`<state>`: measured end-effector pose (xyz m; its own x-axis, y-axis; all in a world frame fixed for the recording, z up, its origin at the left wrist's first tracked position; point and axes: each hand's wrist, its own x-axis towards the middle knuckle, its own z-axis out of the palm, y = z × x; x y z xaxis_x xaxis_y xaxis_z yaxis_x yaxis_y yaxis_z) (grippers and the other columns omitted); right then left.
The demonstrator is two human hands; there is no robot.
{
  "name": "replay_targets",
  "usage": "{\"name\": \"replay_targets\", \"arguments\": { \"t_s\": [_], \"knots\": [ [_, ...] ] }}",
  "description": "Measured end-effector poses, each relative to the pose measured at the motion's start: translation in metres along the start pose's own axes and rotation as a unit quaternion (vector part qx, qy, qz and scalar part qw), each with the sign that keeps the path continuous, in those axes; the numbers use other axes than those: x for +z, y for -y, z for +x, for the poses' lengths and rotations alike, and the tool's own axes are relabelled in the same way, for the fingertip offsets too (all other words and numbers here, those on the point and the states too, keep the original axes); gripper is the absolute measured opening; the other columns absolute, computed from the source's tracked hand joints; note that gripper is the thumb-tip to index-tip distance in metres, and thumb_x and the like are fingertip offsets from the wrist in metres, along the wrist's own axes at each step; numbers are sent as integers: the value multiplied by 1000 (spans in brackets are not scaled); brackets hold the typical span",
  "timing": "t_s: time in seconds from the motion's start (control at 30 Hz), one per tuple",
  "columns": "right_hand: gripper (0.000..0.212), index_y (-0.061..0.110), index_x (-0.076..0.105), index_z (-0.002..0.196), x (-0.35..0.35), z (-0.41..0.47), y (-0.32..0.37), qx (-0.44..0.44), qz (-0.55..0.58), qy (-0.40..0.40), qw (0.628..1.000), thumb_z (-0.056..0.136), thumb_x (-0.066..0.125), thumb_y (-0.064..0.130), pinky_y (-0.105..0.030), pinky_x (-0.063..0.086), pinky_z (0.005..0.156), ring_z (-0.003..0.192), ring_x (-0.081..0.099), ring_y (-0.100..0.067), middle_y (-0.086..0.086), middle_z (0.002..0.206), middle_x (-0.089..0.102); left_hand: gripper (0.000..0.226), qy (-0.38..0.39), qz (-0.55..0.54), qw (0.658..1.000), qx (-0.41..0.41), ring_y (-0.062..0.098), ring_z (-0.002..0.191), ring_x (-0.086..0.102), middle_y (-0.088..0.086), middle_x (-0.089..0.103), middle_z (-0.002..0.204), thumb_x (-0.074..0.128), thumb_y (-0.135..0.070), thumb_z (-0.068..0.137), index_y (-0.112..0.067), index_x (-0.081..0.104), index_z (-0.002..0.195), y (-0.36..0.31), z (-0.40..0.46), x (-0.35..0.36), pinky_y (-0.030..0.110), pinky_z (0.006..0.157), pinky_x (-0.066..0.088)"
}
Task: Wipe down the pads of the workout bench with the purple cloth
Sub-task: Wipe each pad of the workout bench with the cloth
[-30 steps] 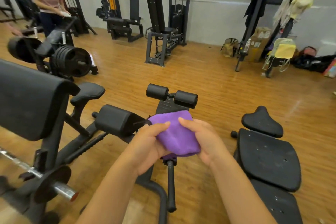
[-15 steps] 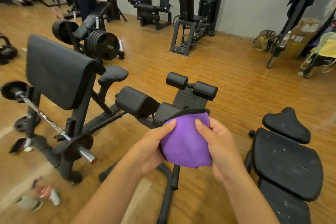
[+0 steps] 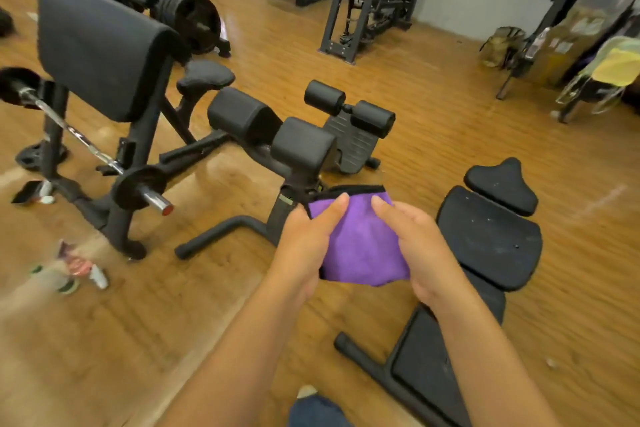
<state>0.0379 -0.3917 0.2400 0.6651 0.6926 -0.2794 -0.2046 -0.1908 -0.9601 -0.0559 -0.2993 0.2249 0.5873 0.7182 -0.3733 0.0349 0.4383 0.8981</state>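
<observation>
Nearest, at the bottom edge: a knee in dark blue fabric (image 3: 317, 412) and a pale shoe toe above it. Then two bare forearms reaching forward over the wooden floor (image 3: 104, 340).

Held up between both hands, above the floor and clear of every pad: the purple cloth (image 3: 360, 246), folded, with a black edge along its top. Left hand (image 3: 304, 246) clenched on the cloth's left side, thumb laid across the front face, remaining fingers hidden behind the fabric. Right hand (image 3: 415, 250) clenched on the right side, thumb likewise on the front, other fingers (image 3: 426, 218) curled round the edge.

Just right of the hands and lower: a flat black bench (image 3: 488, 243) with a separate small head pad, dusty on top. Directly beyond the cloth: the workout bench (image 3: 304, 146) with two thick black pads side by side, a pair of roller pads (image 3: 349, 106) behind them and a footplate underneath; its floor tube in front, left of the left hand.

Left of that: a curl bench with a large sloping arm pad (image 3: 100, 45), a small seat and a loaded barbell (image 3: 86, 146) across its rack. Blurred small items on the floor at far left.

Farther back: plate-loaded and weight-stack machines, a white wall, bags and a chair at far right.
</observation>
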Motion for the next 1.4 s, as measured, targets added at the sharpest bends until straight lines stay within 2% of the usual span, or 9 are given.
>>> {"name": "replay_targets", "arguments": {
  "t_s": [0.17, 0.27, 0.4, 0.57, 0.67, 0.73, 0.87, 1.13, 1.4],
  "knots": [
    [27, 7, 67, 103, -54, -26, -1, 55, -7, 124, 991, 79, 68, 19, -30, 54, 60, 80, 69, -25, -13, 94, 73, 22, -56, -12, 998, 28, 21, 87, 69, 6, 73, 97, 63, -32, 85, -15, 68, 99, 27, -39, 38, 40, 77, 57],
    [24, 5, 67, 101, -95, -27, -8, 43, -20, 144, 988, 80, 68, 16, -26, 53, 57, 77, 68, -22, -12, 91, 72, 18, -93, -12, 995, 34, 20, 86, 69, 3, 73, 96, 63, -34, 84, -20, 67, 95, 50, -52, 75, 40, 76, 57],
    [26, 11, 67, 104, -159, -23, -18, 23, -67, 173, 982, 79, 70, 21, -39, 54, 74, 91, 68, -29, -13, 101, 72, 28, -131, -84, 987, 38, 24, 89, 69, 9, 73, 100, 68, -29, 80, -13, 67, 103, 82, -73, 134, 39, 75, 57],
    [19, 15, 68, 101, -228, -42, -13, -3, -57, 216, 975, 86, 62, 24, -35, 53, 71, 88, 68, -23, -8, 98, 73, 39, -130, -201, 967, 83, 25, 90, 68, 12, 70, 100, 65, -22, 76, -1, 63, 109, 105, -115, 198, 37, 72, 55],
    [17, 17, 67, 100, -257, -55, -8, -13, -54, 242, 969, 89, 59, 27, -34, 55, 68, 85, 70, -21, -7, 97, 72, 23, -139, -198, 962, 124, 17, 83, 68, 1, 72, 85, 64, -23, 72, -9, 66, 90, 112, -142, 224, 34, 71, 55],
    [18, 17, 67, 101, -271, -64, -7, -21, -57, 258, 964, 89, 59, 28, -34, 55, 67, 86, 70, -21, -7, 98, 72, 6, -159, -197, 956, 147, 14, 78, 68, -3, 72, 78, 61, -18, 78, -14, 63, 80, 118, -157, 238, 31, 66, 55],
    [17, 19, 67, 101, -293, -83, -15, -29, -56, 276, 959, 89, 59, 28, -33, 56, 66, 83, 71, -18, -6, 97, 72, 9, -205, -205, 946, 145, 18, 82, 67, -2, 72, 82, 61, -19, 85, -12, 63, 89, 136, -184, 262, 37, 72, 54],
    [16, 18, 68, 97, -317, -114, -52, -12, -56, 310, 949, 90, 58, 27, -36, 55, 65, 86, 70, -23, -9, 100, 71, 12, -281, -222, 919, 165, 11, 72, 65, -5, 70, 73, 62, -19, 86, -16, 58, 75, 187, -224, 286, 28, 59, 53],
    [18, 17, 68, 100, -356, -79, -80, 10, -77, 351, 933, 90, 57, 28, -38, 56, 69, 89, 69, -23, -9, 99, 71, 22, -332, -227, 904, 143, 15, 79, 65, 3, 69, 88, 54, -31, 89, -13, 63, 97, 237, -220, 320, 31, 71, 53]
  ]
}}
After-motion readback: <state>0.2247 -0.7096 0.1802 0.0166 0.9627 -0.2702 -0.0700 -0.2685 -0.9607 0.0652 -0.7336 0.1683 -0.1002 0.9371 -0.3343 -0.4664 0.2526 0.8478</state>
